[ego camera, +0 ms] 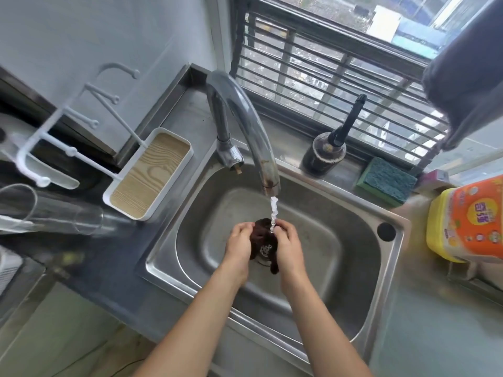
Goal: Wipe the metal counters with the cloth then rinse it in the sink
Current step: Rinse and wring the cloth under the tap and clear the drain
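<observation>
A dark brown cloth [262, 234] is bunched between both hands over the drain of the steel sink [353, 240]. My left hand [239, 244] grips its left side and my right hand [288, 246] grips its right side. Water runs from the curved metal faucet [245, 126] in a thin stream [274, 210] onto the top of the cloth. One end of the cloth hangs down below my right hand. The drain strainer shows partly behind the cloth. The metal counter [190, 115] surrounds the sink.
A white tray with a wood-grain bottom [149, 172] and a white rack sit left of the sink. Clear glasses [49, 210] lie at far left. A dark bottle [325, 153], a green sponge [386, 180] and a yellow-orange detergent jug [468, 221] stand along the barred window sill.
</observation>
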A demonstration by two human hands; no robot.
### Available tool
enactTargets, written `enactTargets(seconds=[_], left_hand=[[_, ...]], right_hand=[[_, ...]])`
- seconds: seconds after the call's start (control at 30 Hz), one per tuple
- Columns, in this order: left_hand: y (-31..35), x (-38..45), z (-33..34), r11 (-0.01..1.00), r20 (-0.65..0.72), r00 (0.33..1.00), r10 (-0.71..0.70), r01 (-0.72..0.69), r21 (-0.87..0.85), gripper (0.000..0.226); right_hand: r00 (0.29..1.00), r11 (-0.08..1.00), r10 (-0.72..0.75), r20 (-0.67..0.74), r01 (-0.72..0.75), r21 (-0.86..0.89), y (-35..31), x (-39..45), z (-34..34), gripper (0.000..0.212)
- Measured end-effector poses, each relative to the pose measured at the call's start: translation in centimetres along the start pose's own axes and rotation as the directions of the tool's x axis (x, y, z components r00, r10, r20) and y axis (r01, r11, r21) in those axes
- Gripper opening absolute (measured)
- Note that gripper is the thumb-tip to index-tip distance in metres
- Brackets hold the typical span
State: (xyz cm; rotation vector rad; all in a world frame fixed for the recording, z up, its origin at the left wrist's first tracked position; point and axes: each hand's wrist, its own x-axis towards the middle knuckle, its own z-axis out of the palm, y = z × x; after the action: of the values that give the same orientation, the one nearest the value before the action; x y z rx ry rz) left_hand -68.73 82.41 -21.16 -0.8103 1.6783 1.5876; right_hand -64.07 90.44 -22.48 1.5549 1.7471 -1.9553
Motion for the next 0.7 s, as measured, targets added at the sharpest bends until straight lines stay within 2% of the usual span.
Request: enactTargets(seconds=[0.07,0.1,0.2,0.3,0.4,0.47,0.5,0.57,0.6,0.67,0.7], left_hand=[[-0.5,-1.0,1.5,0.999,0.029,0.999,-0.017,0.016,0.037,0.031],[-0.5,-1.6,2.0,0.999,0.03,0.999,-0.033,0.032,0.041,0.039],[-0.1,-2.3,2.2,0.992,0.047,0.992,-0.121,0.122,-0.012,0.051],[-0.3,-2.1,1.8,0.988,0.081,0.987,-0.142,0.137,0.065,0.047],[-0.4,-1.6,1.4,0.937,0.129,0.99,0.06,-0.101,0.336,0.039],[0.2,-1.5,0.8,0.846,0.176,0.964,0.199,-0.259,0.465,0.014],[1.0,-1.7,0.5,0.821,0.153,0.952,0.265,-0.306,0.482,0.006],[3.3,-1.9,0.0,0.809,-0.003,0.904,0.428,-0.381,0.447,0.012],[4.9,-2.0,-0.1,0.845,-0.073,0.884,0.461,-0.413,0.339,0.01],[8.1,-2.2,0.2,0.908,-0.067,0.907,0.417,-0.412,0.073,0.031],[9.4,-2.2,0.4,0.916,-0.047,0.915,0.402,-0.401,0.032,0.04]], right_hand=[[0.999,0.999,0.031,0.023,-0.031,0.014,0.5,-0.9,1.7,0.055],[0.999,0.999,0.034,-0.012,-0.033,0.019,0.6,-1.2,2.3,0.061],[0.989,0.995,-0.023,-0.148,0.009,-0.097,-0.3,-1.2,2.5,0.046],[0.972,0.972,-0.031,-0.235,-0.026,-0.234,-1.7,-0.4,1.4,0.042],[0.981,0.967,0.022,-0.192,-0.069,-0.247,-2.2,0.6,0.4,0.045],[0.973,0.982,0.139,-0.185,-0.159,-0.103,-2.4,1.1,-1.0,0.038],[0.961,0.977,0.209,-0.179,-0.212,0.003,-2.5,1.1,-1.8,0.031],[0.943,0.95,0.3,-0.144,-0.282,0.133,-2.1,0.8,-3.1,0.022],[0.937,0.937,0.327,-0.12,-0.305,0.171,-1.8,0.6,-3.4,0.02],[0.936,0.914,0.348,-0.051,-0.326,0.24,-1.0,0.1,-3.3,0.017],[0.935,0.902,0.355,-0.023,-0.336,0.27,-0.7,-0.4,-3.1,0.017]])
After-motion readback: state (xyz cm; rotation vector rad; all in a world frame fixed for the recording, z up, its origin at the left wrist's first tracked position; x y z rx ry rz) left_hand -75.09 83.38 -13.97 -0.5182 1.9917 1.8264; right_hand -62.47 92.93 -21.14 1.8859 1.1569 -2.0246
